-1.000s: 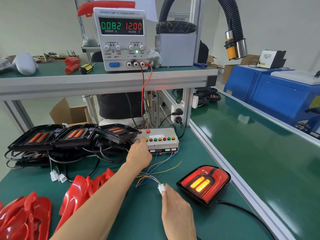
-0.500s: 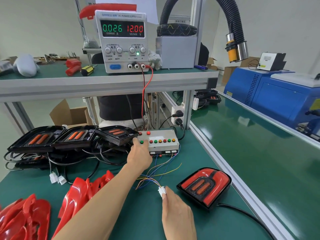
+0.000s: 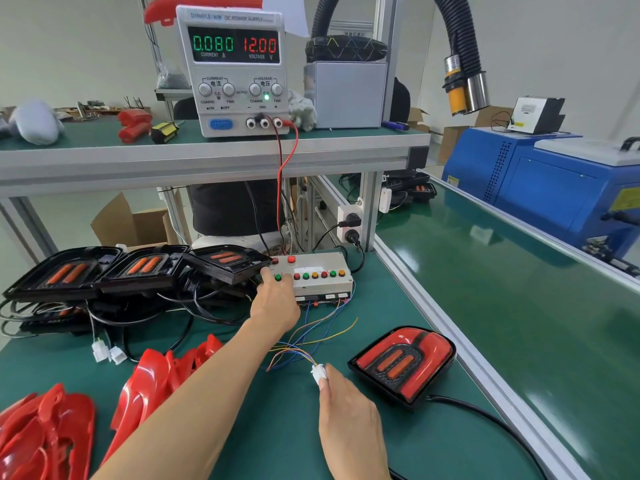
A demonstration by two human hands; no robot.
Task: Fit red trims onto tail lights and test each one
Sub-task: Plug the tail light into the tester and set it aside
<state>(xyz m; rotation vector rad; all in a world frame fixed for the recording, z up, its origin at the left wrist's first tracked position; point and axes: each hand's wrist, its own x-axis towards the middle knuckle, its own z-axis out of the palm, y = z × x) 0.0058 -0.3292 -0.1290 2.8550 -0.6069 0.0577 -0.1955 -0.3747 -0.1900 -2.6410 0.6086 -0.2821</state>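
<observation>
Two benches: a green-matted workbench (image 3: 294,427) in front, with a green conveyor belt (image 3: 502,306) running along its right side.
Blue machine: a blue cabinet (image 3: 554,188) stands beyond the belt.
Power supply: a DC power supply (image 3: 239,71) sits on the upper shelf (image 3: 207,157), reading 0.080 A and 12.00 V, with red and black leads dropping to the bench.
Untrimmed lights: three black tail lights (image 3: 138,268) lie in a row at the left rear, their cables tangled beneath.
Red trims: loose red trims (image 3: 162,379) are heaped at the front left.
Trimmed tail light: the tail light with red trim (image 3: 403,363) lies at the front right, its black cable trailing toward the near edge.
Test box: a grey button box (image 3: 318,275) sits at the bench's rear centre, coloured wires fanning from its front.
Left hand: the left hand (image 3: 277,303) reaches to the box, one fingertip on a button at its left end.
Right hand: the right hand (image 3: 349,420) pinches the white connector (image 3: 318,372), just left of the trimmed light.
</observation>
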